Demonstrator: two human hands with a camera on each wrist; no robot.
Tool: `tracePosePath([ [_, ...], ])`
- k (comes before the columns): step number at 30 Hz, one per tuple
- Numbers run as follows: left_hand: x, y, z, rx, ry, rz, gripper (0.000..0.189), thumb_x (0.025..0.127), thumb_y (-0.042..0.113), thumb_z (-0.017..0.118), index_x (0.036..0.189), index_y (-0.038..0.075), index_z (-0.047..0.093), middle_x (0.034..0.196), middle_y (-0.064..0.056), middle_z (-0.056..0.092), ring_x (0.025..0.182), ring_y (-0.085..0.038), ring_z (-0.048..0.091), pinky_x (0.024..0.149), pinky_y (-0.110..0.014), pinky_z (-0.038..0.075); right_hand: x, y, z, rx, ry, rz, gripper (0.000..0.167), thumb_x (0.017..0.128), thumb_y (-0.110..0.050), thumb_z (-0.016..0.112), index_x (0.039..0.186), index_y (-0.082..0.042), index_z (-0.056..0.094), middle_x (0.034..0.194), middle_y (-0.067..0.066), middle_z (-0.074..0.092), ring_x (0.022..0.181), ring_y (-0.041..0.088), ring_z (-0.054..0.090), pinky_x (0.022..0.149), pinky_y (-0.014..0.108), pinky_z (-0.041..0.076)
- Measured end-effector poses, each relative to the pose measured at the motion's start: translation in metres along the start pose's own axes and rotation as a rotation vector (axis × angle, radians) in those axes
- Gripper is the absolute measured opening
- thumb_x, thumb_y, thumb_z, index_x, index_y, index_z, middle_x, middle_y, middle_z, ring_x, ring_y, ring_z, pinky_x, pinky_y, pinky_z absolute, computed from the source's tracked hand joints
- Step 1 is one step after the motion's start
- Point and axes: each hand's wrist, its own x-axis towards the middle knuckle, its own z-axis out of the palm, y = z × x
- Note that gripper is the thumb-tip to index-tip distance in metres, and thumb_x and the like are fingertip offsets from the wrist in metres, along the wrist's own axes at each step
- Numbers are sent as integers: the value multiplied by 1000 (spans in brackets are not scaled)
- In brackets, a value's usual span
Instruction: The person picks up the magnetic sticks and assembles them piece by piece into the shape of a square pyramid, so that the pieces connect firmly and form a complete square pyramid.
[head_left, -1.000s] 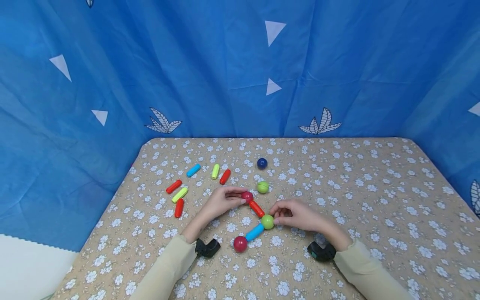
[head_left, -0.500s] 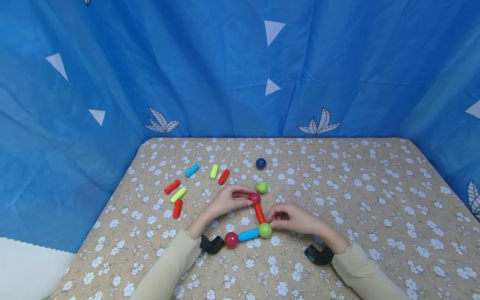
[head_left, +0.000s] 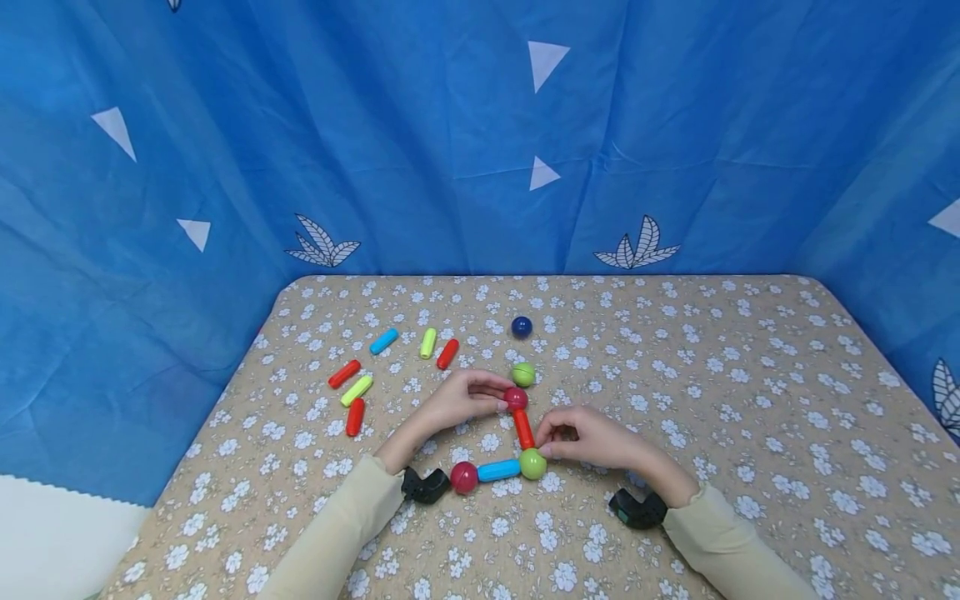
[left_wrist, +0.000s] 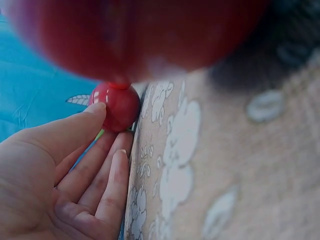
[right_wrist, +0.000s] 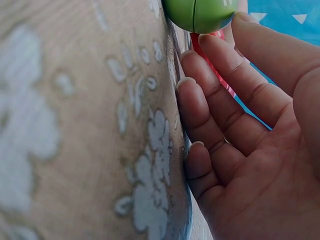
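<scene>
A chain of ball-and-rod pieces lies bent on the table. My left hand (head_left: pixel 463 397) pinches its far red ball (head_left: pixel 516 398) between thumb and fingers, as the left wrist view also shows. From that ball a red rod (head_left: pixel 523 428) runs to a green ball (head_left: pixel 532 463). My right hand (head_left: pixel 592 437) holds this green ball, thumb on its side and fingertips against its far side. A blue rod (head_left: pixel 498 471) leads left from the green ball to a second red ball (head_left: pixel 464 477), close to the left wrist camera.
Several loose rods, such as a yellow rod (head_left: pixel 356 390) and a blue rod (head_left: pixel 384 341), lie at the left. A loose green ball (head_left: pixel 523 374) sits just behind the held red ball, a dark blue ball (head_left: pixel 522 327) farther back. A blue curtain (head_left: pixel 480 150) borders the table.
The far red ball has moved right with my left hand. The chain has turned: the green ball came slightly nearer, and the near red ball swung left and a little away from me.
</scene>
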Motion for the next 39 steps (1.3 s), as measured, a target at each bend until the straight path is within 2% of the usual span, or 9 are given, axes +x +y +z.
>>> tracePosePath([
  [6,3,0,-2,6,-43,10,31,85,3,68,115,-2,63,104,-9,67,92,-18,64,80,-30,52,-2,0,-1,8,-4,-22,6,88,-22,67,88,-16,67,80,-6,59,68,12,50,61,26,45],
  [12,6,0,-3,31,-57,10,30,85,5,68,115,-1,64,105,-9,66,93,-17,64,80,-29,51,-2,0,-1,1,-3,-4,7,87,-24,68,86,-17,66,79,-6,57,68,12,50,61,26,45],
  [19,-6,24,-6,1,-75,12,31,87,-3,62,117,-10,58,111,-22,62,100,-31,61,83,-31,50,-3,0,-1,-4,-8,0,10,87,-25,68,87,-15,67,80,-6,58,69,12,52,62,27,46],
  [22,-8,20,-11,-4,-56,0,32,88,-1,62,118,-10,58,114,-22,61,102,-29,60,84,-30,49,-4,1,-1,-9,-8,-8,8,87,-25,68,87,-17,66,80,-7,58,69,11,52,62,26,47],
  [24,-8,12,-16,-1,-29,-11,32,89,1,62,119,-8,58,115,-21,60,102,-27,60,84,-30,49,-4,1,-2,-10,-7,-12,7,87,-24,68,87,-18,66,81,-7,59,69,11,52,62,26,47],
  [28,-9,-5,-28,-12,77,-18,32,89,6,64,120,-3,60,116,-16,61,103,-25,60,85,-30,49,-5,3,-4,-18,38,-2,6,87,-21,67,89,-16,66,81,-7,59,69,12,52,61,26,47],
  [32,-14,-8,-39,-8,234,4,33,88,8,66,119,-2,60,117,-14,61,105,-24,58,86,-30,48,-2,5,-7,-32,175,37,11,88,-18,67,95,-11,64,81,-5,59,71,13,54,61,27,48],
  [35,-17,-8,-45,15,355,24,34,87,7,67,119,-3,60,118,-16,59,109,-25,55,90,-31,46,3,5,-9,-29,266,52,21,88,-16,67,106,-7,62,82,-2,59,72,16,55,61,27,48],
  [39,-18,-10,-48,31,449,13,35,87,5,67,120,-1,59,121,-15,57,113,-27,52,94,-32,43,12,6,-9,-39,303,63,36,88,-16,67,122,-7,58,84,-1,59,72,17,56,60,28,49],
])
